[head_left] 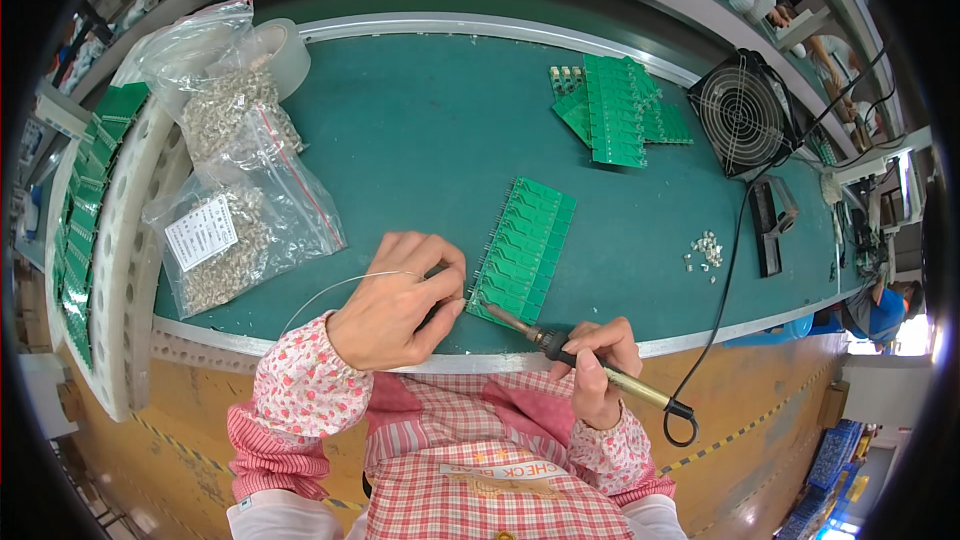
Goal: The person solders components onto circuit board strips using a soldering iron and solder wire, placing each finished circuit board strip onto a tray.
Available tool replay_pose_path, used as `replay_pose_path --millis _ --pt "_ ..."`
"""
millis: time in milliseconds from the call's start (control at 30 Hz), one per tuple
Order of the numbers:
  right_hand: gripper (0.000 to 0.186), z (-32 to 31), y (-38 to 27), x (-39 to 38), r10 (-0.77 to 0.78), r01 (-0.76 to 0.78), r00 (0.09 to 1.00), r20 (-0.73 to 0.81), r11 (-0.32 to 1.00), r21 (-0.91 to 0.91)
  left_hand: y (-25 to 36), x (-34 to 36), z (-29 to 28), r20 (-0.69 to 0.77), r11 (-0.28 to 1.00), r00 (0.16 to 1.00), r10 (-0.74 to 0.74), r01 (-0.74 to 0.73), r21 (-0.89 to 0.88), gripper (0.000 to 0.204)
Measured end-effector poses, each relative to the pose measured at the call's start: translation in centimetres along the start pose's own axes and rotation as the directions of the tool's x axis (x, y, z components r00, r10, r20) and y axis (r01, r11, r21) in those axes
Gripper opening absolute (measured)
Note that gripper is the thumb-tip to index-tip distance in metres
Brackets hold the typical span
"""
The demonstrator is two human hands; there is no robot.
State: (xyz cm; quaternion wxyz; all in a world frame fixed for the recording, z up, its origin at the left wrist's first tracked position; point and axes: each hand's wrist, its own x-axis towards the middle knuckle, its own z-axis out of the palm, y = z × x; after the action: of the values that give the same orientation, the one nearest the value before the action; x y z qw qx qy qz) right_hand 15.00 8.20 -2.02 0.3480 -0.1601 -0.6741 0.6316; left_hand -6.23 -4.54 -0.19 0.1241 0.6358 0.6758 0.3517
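A green circuit board panel [520,250] lies on the green work mat at its front edge, with a row of pins along its left side. My right hand [602,365] grips a soldering iron [630,385], its tip touching or just above the board's lower left corner. Beside that corner my left hand [405,300] is closed, thumb and forefinger pinching a thin solder wire [335,286]. The wire loops back over the hand towards the left forearm. Whether the wire meets the iron's tip is too small to tell.
Bags of small parts [215,240] and a tape roll [285,55] lie left, beside a white rack [120,270] of green boards. More boards [615,110] are stacked far right, near a black fan [742,112]. A black holder [768,225], loose white pieces [707,250] and the iron's cord [735,260] are right.
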Motion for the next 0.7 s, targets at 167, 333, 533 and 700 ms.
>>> replay_pose_path --millis 167,333,533,700 --pt "0.013 -0.08 -0.09 0.22 0.033 -0.032 0.997 0.063 0.999 -0.023 0.05 0.16 0.01 -0.002 0.998 0.999 0.050 -0.050 0.040 0.009" --pt "0.013 -0.05 -0.13 0.29 0.020 -0.017 0.996 0.086 0.999 -0.030 -0.04 0.05 0.14 0.019 0.999 0.999 0.026 -0.027 0.040 0.009" --pt "0.013 -0.07 -0.28 0.38 0.014 -0.011 0.995 0.100 0.999 -0.037 -0.08 0.02 0.22 0.018 0.999 1.000 0.021 -0.022 0.047 0.009" --pt "0.013 -0.04 -0.18 0.35 0.006 -0.003 0.995 0.102 1.000 -0.029 -0.06 0.01 0.25 0.012 0.999 1.000 0.021 -0.022 0.050 0.009"
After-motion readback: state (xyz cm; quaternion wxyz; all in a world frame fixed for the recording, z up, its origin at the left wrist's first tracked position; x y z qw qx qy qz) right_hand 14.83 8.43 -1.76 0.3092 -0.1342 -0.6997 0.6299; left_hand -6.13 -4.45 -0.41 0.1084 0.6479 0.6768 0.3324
